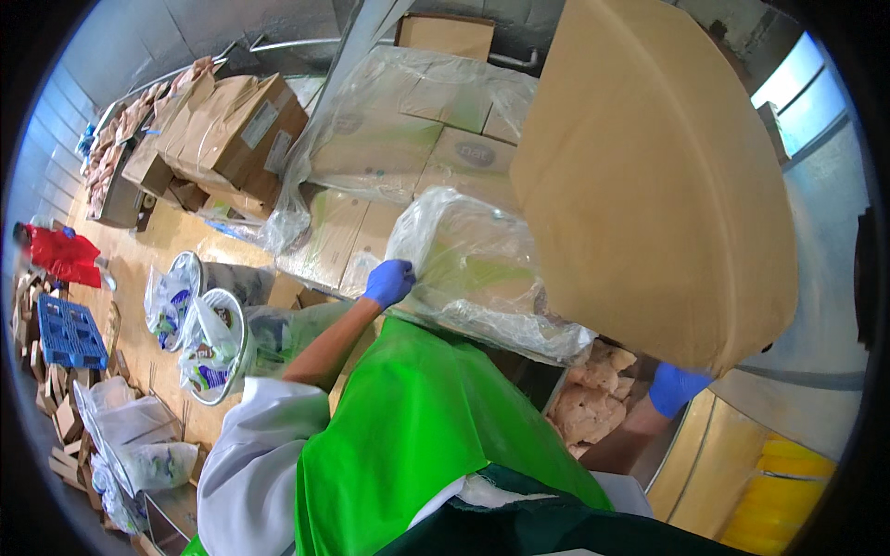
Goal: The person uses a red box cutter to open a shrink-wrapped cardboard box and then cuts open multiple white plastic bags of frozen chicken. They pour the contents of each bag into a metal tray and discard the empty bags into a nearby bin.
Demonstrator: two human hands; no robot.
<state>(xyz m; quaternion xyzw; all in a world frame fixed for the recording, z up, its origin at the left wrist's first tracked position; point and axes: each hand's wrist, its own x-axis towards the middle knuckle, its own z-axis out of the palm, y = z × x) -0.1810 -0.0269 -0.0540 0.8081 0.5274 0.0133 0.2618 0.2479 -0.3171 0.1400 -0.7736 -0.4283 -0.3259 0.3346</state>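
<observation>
My left hand point(390, 282), in a blue glove, is closed at the edge of clear plastic film point(425, 215) covering a box with green and white printing. That box belongs to a stack of wrapped cartons point(375, 153) in front of me. At the right, my blue-gloved right hand point(677, 387) grips the lower edge of a large brown cardboard sheet point(663, 185). The sheet stands tilted up and hides part of the stack and some of the right fingers. Pale pink raw meat point(591, 397) lies in a metal container beside my right forearm.
Cardboard boxes point(218, 130) and more meat stand at the far left. Bag-lined round bins point(218, 347) are on the floor to the left. Beyond them are a blue pallet point(71, 331) and a person in red point(63, 253). A yellow object point(783, 491) is lower right.
</observation>
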